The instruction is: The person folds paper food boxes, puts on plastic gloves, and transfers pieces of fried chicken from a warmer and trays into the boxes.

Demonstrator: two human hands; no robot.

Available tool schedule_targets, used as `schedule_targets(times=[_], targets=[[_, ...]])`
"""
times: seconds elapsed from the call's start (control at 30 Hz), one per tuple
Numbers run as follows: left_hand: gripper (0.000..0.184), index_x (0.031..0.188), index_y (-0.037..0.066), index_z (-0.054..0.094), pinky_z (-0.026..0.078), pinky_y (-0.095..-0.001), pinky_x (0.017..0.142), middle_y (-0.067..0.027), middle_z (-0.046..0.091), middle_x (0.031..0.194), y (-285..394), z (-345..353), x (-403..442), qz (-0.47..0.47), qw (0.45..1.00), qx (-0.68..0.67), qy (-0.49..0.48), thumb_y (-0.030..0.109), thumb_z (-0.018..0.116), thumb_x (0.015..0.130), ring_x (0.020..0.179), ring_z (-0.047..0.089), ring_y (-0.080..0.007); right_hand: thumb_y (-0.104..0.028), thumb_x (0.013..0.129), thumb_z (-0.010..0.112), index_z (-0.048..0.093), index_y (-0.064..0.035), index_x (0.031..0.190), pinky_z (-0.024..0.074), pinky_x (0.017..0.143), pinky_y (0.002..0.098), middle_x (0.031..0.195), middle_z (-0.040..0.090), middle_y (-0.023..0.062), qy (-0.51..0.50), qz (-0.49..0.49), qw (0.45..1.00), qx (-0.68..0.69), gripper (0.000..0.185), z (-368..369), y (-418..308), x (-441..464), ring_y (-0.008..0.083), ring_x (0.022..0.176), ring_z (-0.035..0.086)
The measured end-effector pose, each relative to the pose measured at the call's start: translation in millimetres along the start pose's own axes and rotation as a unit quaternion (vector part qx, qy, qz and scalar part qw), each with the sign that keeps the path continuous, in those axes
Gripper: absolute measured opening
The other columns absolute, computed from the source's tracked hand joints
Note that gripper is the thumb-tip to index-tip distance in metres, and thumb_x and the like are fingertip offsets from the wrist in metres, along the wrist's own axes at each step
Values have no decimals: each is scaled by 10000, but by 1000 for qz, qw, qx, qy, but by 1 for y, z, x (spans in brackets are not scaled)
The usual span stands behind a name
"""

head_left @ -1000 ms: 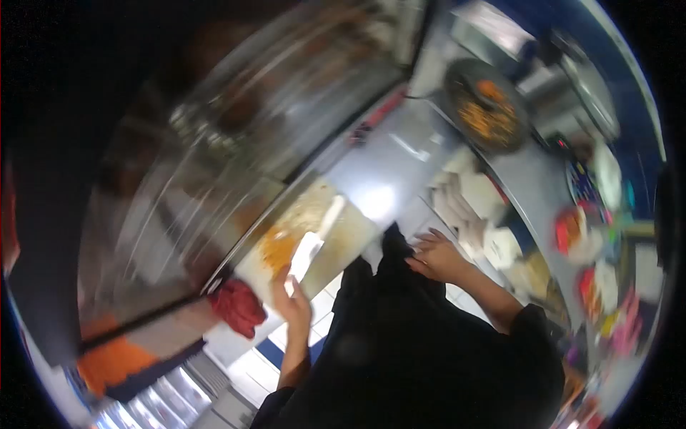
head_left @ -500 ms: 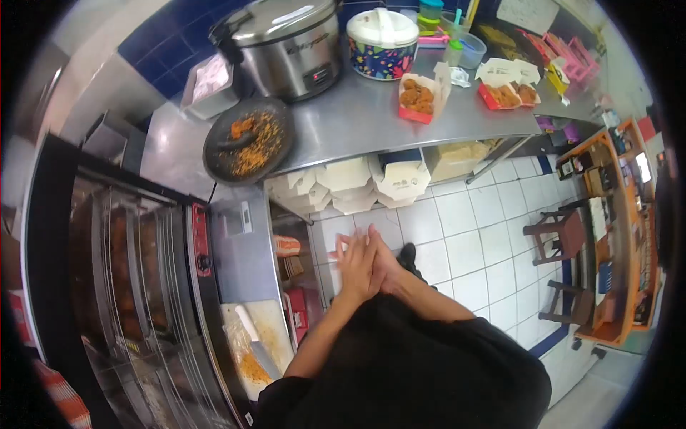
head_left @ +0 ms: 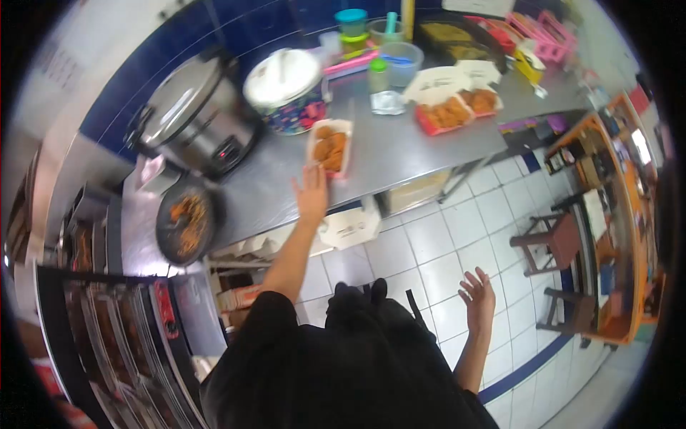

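Observation:
My left hand [head_left: 311, 199] reaches over the steel counter's front edge, fingers stretched out and thumb apart. Its fingertips are at the near left end of an open red-and-white box of fried chicken [head_left: 330, 146]; whether they touch it I cannot tell. My right hand [head_left: 477, 299] is raised over the floor to the right, fingers apart and loosely curled, holding nothing. Farther right on the counter stand two more open boxes: one of fried chicken pieces [head_left: 444, 114] and one beside it with a fried piece [head_left: 480, 102].
A rice cooker [head_left: 204, 118], a floral pot with a white lid [head_left: 284, 89] and a black pan of crumbs [head_left: 187, 222] stand along the counter [head_left: 386, 154]. White cartons [head_left: 350, 227] lie beneath. At left is a glass-fronted cabinet [head_left: 121, 343]; wooden stools [head_left: 550, 243] stand right.
My hands, pressed together before, have parted. The left has moved up to the chicken box, the right out to the right. The view has shifted and turned, and the chopping board with the knife is mostly hidden.

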State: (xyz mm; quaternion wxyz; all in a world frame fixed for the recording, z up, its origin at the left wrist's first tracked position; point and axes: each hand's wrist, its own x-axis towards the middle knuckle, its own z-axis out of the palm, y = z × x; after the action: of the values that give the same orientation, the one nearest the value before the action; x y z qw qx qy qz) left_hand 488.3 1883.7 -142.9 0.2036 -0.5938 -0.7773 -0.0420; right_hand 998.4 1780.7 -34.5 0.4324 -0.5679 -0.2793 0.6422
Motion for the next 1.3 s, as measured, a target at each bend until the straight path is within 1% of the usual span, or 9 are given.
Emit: schedule_targets(times=[0.17, 0.5, 0.6, 0.73, 0.77, 0.83, 1.03, 1.2, 1.3], targets=[[118, 947, 145, 700, 398, -544, 1008, -13, 678, 949, 20, -14, 41, 100, 984, -54, 136, 191, 627, 866, 983, 610, -210, -518, 1005, 492, 452, 0, 1446, 527, 896, 411, 1319, 598, 218, 129, -10, 991, -23, 681, -49, -3, 6, 296, 1103, 632], [89, 785, 105, 663, 453, -428, 676, -65, 628, 752, 212, -2, 193, -9, 988, -122, 93, 142, 614, 850, 743, 620, -254, -412, 1018, 549, 550, -34, 1377, 539, 824, 345, 1214, 659, 142, 74, 71, 978, -180, 522, -73, -101, 193, 219, 1002, 656], [230, 828, 99, 693, 492, -456, 550, -118, 649, 662, 256, 23, 232, -54, 996, -64, 28, 249, 563, 946, 614, 654, -305, -343, 1000, 563, 610, -13, 1312, 541, 729, 309, 1116, 691, 107, 76, 53, 961, -261, 456, -95, -125, 250, 173, 892, 668], [317, 1065, 1, 713, 541, -366, 661, -157, 720, 879, 316, -28, 280, -190, 869, -457, 21, 239, 506, 1032, 760, 686, -281, -351, 1000, 595, 601, -18, 1318, 540, 752, 303, 1027, 683, 65, 125, 50, 949, -286, 460, -138, -159, 292, 164, 906, 665], [288, 1172, -44, 659, 536, -331, 707, -155, 701, 894, 340, -69, 299, -8, 968, -146, 206, 162, 523, 1024, 796, 678, -249, -347, 998, 600, 603, -18, 1313, 541, 750, 300, 1008, 682, 60, 141, 32, 939, -311, 455, -150, -161, 301, 157, 897, 665], [313, 1223, -31, 651, 515, -372, 721, -201, 697, 1026, 402, -77, 305, 1, 923, -368, 115, 184, 568, 1011, 833, 653, -330, -333, 995, 610, 608, -23, 1308, 541, 750, 300, 1001, 687, 65, 163, 51, 958, -230, 440, -157, -195, 315, 146, 884, 663], [419, 1323, 75, 574, 523, -305, 772, -111, 712, 1036, 688, -65, 322, -62, 451, -644, -615, 366, 563, 1022, 860, 676, -231, -287, 957, 660, 589, -50, 1337, 520, 939, 394, 1256, 656, 189, 215, -129, 926, -282, 454, -213, -301, 439, 286, 1088, 668], [614, 1331, 85, 559, 509, -347, 891, -76, 656, 1239, 928, -77, 372, -174, 85, -645, -739, 593, 413, 1019, 1041, 648, -231, -350, 932, 639, 546, -85, 1392, 294, 1143, 540, 1434, 527, 188, 173, -325, 827, -424, 539, -312, -405, 531, 395, 1336, 479], [888, 1543, 56, 313, 405, -493, 1097, -227, 481, 1467, 1004, -84, 449, -194, -338, -602, -697, 736, 297, 971, 1362, 459, -356, -485, 999, 489, 513, -73, 1433, 165, 1171, 622, 1410, 546, 195, 187, -334, 775, -502, 599, -403, -392, 612, 424, 1345, 467]])
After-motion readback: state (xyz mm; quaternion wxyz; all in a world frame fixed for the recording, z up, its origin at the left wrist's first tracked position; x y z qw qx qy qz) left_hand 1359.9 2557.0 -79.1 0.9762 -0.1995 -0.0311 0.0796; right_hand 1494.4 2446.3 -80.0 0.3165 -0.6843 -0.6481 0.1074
